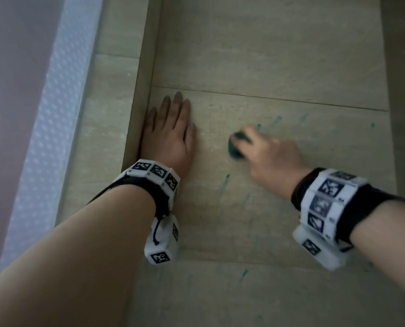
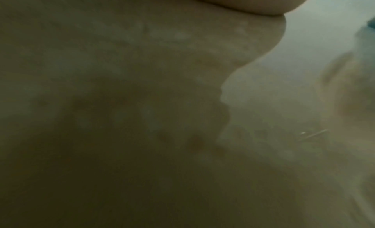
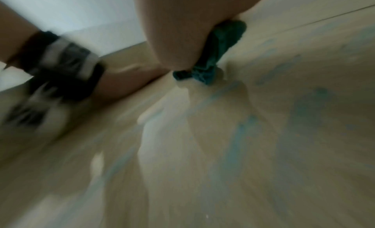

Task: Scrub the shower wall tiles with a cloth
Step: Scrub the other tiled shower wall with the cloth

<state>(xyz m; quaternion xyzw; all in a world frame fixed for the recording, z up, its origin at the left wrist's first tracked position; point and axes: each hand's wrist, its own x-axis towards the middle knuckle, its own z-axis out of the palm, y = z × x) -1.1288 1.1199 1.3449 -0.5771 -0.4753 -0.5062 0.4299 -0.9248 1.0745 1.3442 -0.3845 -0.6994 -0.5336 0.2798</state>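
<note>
On the shower wall (image 1: pixel 267 67), work is mid-way, by my reading: big beige tiles, matte and faintly veined like stone, split by thin dark grout lines (image 1: pixel 267 99). Green-blue streaks (image 1: pixel 278 120) and drips are scattered over the middle tile and the one below it, some sharp dots with tails, some smeared pale; plenty left to scrub, and the upper tile shows no marks. At the left a tiled corner edge, then a white dotted strip (image 1: pixel 55 114), material unclear. Left hand (image 1: pixel 169 135) lies flat on the tile by the corner, fingers straight and together, bracing; its wrist view is dim and shows only skin against tile. Right hand (image 1: pixel 267 152) is blurred, its grip curled round a small wadded cloth (image 1: pixel 235 145), dark teal, crumpled and soft-looking, pressed to the wall between the two hands, just beside the streaks. Both wrists carry white bands (image 1: pixel 153 173) with black square markers.
</note>
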